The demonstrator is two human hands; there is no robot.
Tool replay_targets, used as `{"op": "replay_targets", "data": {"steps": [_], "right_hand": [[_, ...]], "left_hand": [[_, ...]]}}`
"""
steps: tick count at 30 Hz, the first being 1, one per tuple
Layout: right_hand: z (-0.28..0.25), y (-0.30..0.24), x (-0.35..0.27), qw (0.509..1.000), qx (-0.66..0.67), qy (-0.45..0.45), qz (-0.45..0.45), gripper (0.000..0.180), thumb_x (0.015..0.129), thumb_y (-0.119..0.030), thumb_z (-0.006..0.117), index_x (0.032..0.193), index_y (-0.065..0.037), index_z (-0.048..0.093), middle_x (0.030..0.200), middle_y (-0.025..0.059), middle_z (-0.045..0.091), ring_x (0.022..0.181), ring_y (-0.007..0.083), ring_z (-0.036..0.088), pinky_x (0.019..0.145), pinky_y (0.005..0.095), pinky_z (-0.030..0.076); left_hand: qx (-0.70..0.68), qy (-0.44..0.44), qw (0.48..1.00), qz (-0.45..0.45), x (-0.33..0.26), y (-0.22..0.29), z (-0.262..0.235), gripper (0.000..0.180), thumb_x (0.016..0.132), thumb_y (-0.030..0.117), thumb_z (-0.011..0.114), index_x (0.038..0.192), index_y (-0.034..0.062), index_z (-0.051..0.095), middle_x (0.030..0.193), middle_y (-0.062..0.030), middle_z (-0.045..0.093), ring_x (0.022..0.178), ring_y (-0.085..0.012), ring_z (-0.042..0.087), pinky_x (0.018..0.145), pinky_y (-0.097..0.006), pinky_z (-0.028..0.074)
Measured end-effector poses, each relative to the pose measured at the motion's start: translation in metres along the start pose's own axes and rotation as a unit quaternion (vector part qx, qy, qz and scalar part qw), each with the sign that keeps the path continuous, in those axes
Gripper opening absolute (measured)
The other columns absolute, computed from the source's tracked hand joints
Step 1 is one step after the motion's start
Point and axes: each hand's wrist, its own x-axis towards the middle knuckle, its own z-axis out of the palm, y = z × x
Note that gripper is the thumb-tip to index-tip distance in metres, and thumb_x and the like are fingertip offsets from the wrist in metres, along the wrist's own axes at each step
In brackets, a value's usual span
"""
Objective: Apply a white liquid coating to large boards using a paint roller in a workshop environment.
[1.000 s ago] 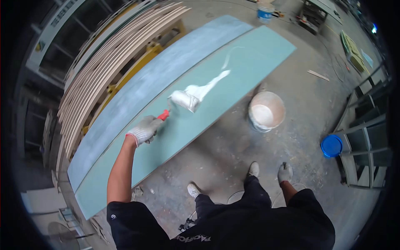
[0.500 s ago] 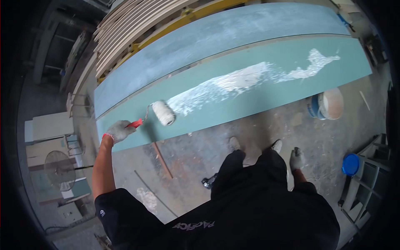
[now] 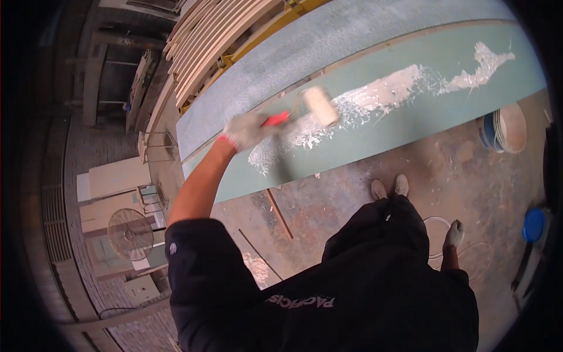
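My left hand [image 3: 245,130], in a pale knit glove with a red cuff, is closed around the red handle of a paint roller [image 3: 321,107]. The roller's thick off-white sleeve is over a long light-green board [image 3: 363,141], at the left part of a white, wet, paste-like streak [image 3: 387,91]. Motion slightly smears the hand and roller. My right hand [image 3: 454,234], gloved too, hangs low at my right side, away from the board. Nothing shows in it, and its fingers are too small and foreshortened to make out.
Behind the green board lies a grey-blue board [image 3: 305,64], then stacked wooden strips [image 3: 217,44]. A bucket [image 3: 509,128] stands by the board's right end. A blue lid-like disc [image 3: 533,224], a pale hose [image 3: 437,222], a reddish-brown strip [image 3: 279,214] and a fan [image 3: 130,233] are around me.
My left hand has pushed the roller rightward and away along the board, and the white streak reaches farther left. The whole view has shifted. My right hand still hangs at my side.
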Motion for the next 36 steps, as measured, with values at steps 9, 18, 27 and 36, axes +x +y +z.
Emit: {"op": "replay_targets", "data": {"steps": [9, 18, 27, 36], "right_hand": [[0.055, 0.036, -0.05, 0.986, 0.117, 0.014, 0.118, 0.04, 0.105, -0.032, 0.059, 0.12, 0.002, 0.07, 0.108, 0.0092, 0.073, 0.099, 0.0182, 0.065, 0.092, 0.0332, 0.05], [0.204, 0.063, -0.233, 0.991, -0.129, 0.033, 0.006, 0.04, 0.102, -0.025, 0.057, 0.128, 0.004, 0.066, 0.125, 0.0166, 0.072, 0.115, 0.0251, 0.067, 0.102, 0.0355, 0.049], [0.308, -0.008, -0.4, 0.986, -0.079, -0.102, -0.107, 0.037, 0.102, -0.024, 0.063, 0.127, 0.004, 0.066, 0.117, 0.0152, 0.074, 0.109, 0.0223, 0.068, 0.096, 0.0349, 0.051], [0.334, 0.106, -0.466, 0.976, 0.203, 0.081, -0.018, 0.024, 0.105, -0.026, 0.061, 0.109, -0.005, 0.072, 0.07, -0.0052, 0.057, 0.052, 0.0037, 0.042, 0.045, 0.0254, 0.031]], "left_hand": [[0.092, 0.046, 0.966, 0.235, 0.092, 0.085, -0.04, 0.051, 0.098, 0.058, 0.057, 0.125, 0.0151, 0.06, 0.105, -0.0185, 0.073, 0.099, -0.0407, 0.07, 0.085, -0.049, 0.053], [0.006, 0.113, 0.986, 0.119, -0.105, -0.33, 0.15, 0.056, 0.101, 0.051, 0.059, 0.146, 0.0203, 0.05, 0.101, -0.024, 0.073, 0.092, -0.0438, 0.071, 0.078, -0.05, 0.056], [0.117, -0.044, 0.981, -0.152, -0.367, -0.588, 0.215, 0.063, 0.098, 0.059, 0.058, 0.148, 0.0222, 0.053, 0.097, -0.0204, 0.074, 0.09, -0.0406, 0.072, 0.075, -0.051, 0.056], [0.096, 0.022, 0.992, 0.08, -0.182, -0.404, 0.146, 0.052, 0.1, 0.054, 0.056, 0.135, 0.017, 0.055, 0.1, -0.0229, 0.072, 0.094, -0.0436, 0.07, 0.077, -0.053, 0.054]]}}
